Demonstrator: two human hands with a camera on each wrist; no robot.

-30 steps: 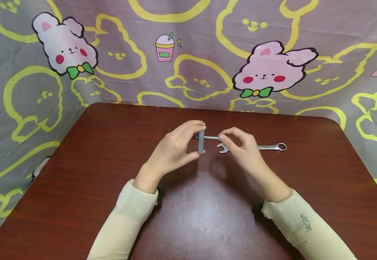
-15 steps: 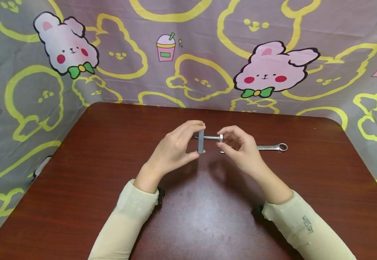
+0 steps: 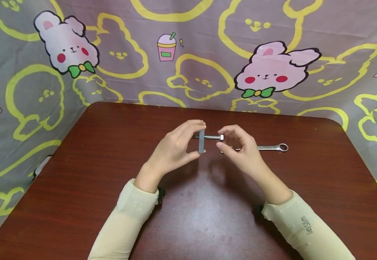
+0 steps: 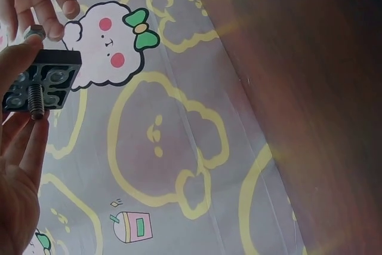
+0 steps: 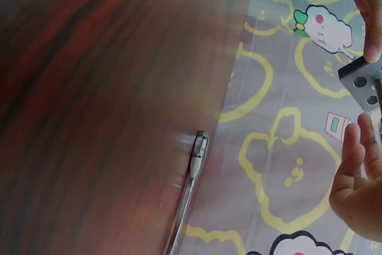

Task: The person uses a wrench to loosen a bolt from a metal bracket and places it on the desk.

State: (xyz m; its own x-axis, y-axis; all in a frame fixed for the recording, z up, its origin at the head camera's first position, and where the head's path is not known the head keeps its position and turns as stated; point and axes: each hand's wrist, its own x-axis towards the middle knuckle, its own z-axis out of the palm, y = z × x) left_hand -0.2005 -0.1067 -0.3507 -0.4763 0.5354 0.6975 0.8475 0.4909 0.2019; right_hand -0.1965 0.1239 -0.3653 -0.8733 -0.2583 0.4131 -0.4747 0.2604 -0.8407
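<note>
My left hand [image 3: 175, 146] grips a small grey plate [image 3: 201, 141] by its upper and lower edges, fingers above and thumb below. Holes in the plate [image 5: 360, 82] show in the right wrist view. A hex bolt [image 3: 211, 137] passes through it, its head toward the right; the threaded end [image 4: 36, 101] sticks out in the left wrist view. My right hand [image 3: 241, 146] is beside the bolt head, thumb and fingers loosely bent and spread around it, with a gap visible. Behind this hand lies a combination wrench [image 3: 270, 147], partly hidden by it.
The brown wooden table [image 3: 191, 224] has rounded far corners. A grey-pink cloth [image 3: 204, 43] printed with rabbits and yellow outlines hangs behind it and along both sides. A dark band [image 3: 161, 195] shows at the left wrist, under the pale sleeve.
My right thumb and fingers have come off the bolt head and spread apart, leaving the head visible. The left hand with the plate has stayed in place.
</note>
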